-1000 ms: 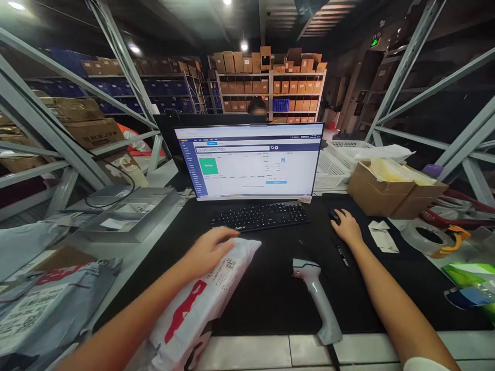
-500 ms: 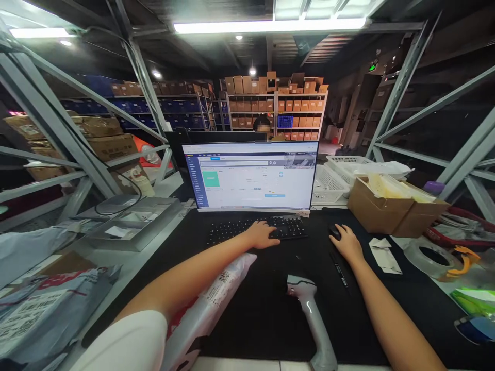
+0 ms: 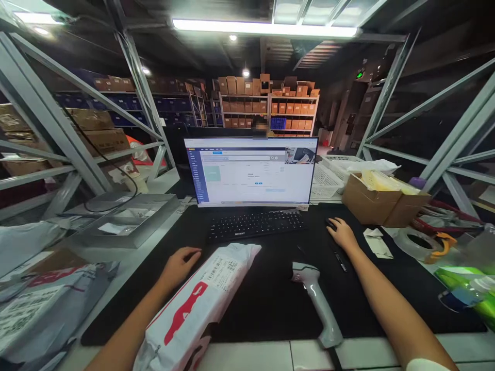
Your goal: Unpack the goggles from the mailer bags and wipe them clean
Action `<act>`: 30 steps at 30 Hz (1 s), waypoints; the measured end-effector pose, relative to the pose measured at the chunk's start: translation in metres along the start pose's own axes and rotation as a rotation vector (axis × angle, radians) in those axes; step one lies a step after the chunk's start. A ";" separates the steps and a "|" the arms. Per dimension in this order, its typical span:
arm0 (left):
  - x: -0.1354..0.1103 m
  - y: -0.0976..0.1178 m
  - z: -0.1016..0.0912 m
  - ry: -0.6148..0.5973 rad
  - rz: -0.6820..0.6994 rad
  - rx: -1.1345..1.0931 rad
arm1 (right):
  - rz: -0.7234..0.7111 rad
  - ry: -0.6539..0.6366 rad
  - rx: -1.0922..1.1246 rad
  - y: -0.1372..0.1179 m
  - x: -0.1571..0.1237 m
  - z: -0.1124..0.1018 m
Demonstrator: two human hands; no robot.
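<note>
- While the right hand (image 3: 342, 234) cups the mouse (image 3: 330, 223) at centre right, screen work on the monitor (image 3: 251, 172) seems in hand.
- The left hand (image 3: 178, 264), loosely open and empty, lies beside the parcel (image 3: 201, 304) at lower centre; lifting it would need a closing grip.

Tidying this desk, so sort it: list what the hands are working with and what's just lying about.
In use: left hand beside the white parcel; right hand on the mouse; monitor; keyboard; likely the scanner.
Lying about: tape roll; cardboard box; pen; white basket.
</note>
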State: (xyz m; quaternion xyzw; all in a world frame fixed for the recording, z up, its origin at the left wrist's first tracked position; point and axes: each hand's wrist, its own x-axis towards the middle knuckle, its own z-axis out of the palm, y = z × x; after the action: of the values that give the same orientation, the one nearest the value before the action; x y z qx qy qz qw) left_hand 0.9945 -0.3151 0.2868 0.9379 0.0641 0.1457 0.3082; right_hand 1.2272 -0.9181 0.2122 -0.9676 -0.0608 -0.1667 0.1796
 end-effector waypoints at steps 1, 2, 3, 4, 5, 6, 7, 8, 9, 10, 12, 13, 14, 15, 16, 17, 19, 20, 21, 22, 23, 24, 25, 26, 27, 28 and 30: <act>-0.002 -0.002 0.001 0.005 0.010 -0.033 | -0.004 0.004 0.003 0.001 0.000 0.001; -0.002 -0.003 0.002 0.014 0.019 -0.063 | -0.007 0.007 0.006 0.002 0.001 0.002; -0.002 -0.002 0.002 0.024 0.028 -0.086 | -0.010 0.011 0.008 0.003 0.001 0.003; -0.002 -0.001 0.001 0.031 0.034 -0.100 | -0.011 0.013 0.009 0.004 0.001 0.003; -0.001 0.000 0.001 0.026 0.040 -0.107 | -0.013 0.015 0.010 0.004 0.001 0.003; -0.001 0.002 0.000 0.011 0.046 -0.113 | -0.015 0.016 0.011 0.004 0.001 0.003; -0.002 0.004 0.001 -0.008 0.054 -0.118 | -0.019 0.016 0.013 0.004 0.001 0.003; -0.002 0.006 0.001 -0.027 0.059 -0.120 | -0.022 0.018 0.014 0.003 0.001 0.002; -0.003 0.008 0.003 -0.043 0.059 -0.118 | -0.026 0.021 0.016 0.003 0.002 0.002; -0.003 0.010 0.004 -0.059 0.054 -0.111 | -0.030 0.024 0.018 0.002 0.002 0.002; -0.003 0.012 0.006 -0.088 0.034 -0.092 | -0.034 0.033 0.022 0.001 0.003 0.003; -0.003 0.013 0.006 -0.100 0.023 -0.084 | -0.033 0.037 0.023 0.001 0.003 0.003; -0.003 0.014 0.006 -0.106 0.013 -0.081 | -0.030 0.039 0.024 0.001 0.003 0.003; -0.003 0.014 0.006 -0.108 0.007 -0.082 | -0.027 0.039 0.025 0.001 0.004 0.003; -0.003 0.015 0.005 -0.107 0.002 -0.085 | -0.024 0.039 0.025 0.001 0.004 0.003; -0.003 0.015 0.004 -0.104 -0.003 -0.086 | -0.023 0.037 0.025 0.001 0.004 0.003; -0.003 0.015 0.003 -0.098 -0.015 -0.083 | -0.023 0.032 0.025 0.002 0.003 0.002; -0.003 0.015 0.002 -0.096 -0.023 -0.081 | -0.025 0.029 0.024 0.002 0.003 0.002; -0.003 0.015 0.002 -0.094 -0.031 -0.079 | -0.028 0.025 0.024 0.002 0.002 0.001; -0.004 0.015 0.002 -0.093 -0.040 -0.078 | -0.031 0.020 0.022 0.002 0.002 0.001; -0.004 0.015 0.002 -0.094 -0.050 -0.077 | -0.032 0.014 0.020 0.001 0.002 0.000; -0.004 0.015 0.002 -0.095 -0.059 -0.075 | -0.031 0.008 0.017 0.001 0.002 0.000; -0.004 0.015 0.002 -0.096 -0.068 -0.074 | -0.029 0.002 0.014 0.000 0.002 -0.001; -0.004 0.015 0.002 -0.096 -0.074 -0.072 | -0.025 -0.004 0.011 -0.001 0.002 -0.002; -0.004 0.015 0.002 -0.097 -0.080 -0.072 | -0.021 -0.009 0.007 -0.002 0.002 -0.002; -0.004 0.015 0.001 -0.100 -0.083 -0.072 | -0.018 -0.013 0.003 -0.002 0.002 -0.003; -0.005 0.014 0.001 -0.104 -0.085 -0.076 | -0.014 -0.022 -0.006 -0.004 0.002 -0.005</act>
State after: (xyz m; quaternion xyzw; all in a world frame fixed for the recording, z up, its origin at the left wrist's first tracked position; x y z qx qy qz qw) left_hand 0.9910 -0.3282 0.2933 0.9283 0.0823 0.0859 0.3524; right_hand 1.2265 -0.9163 0.2181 -0.9695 -0.0691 -0.1575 0.1746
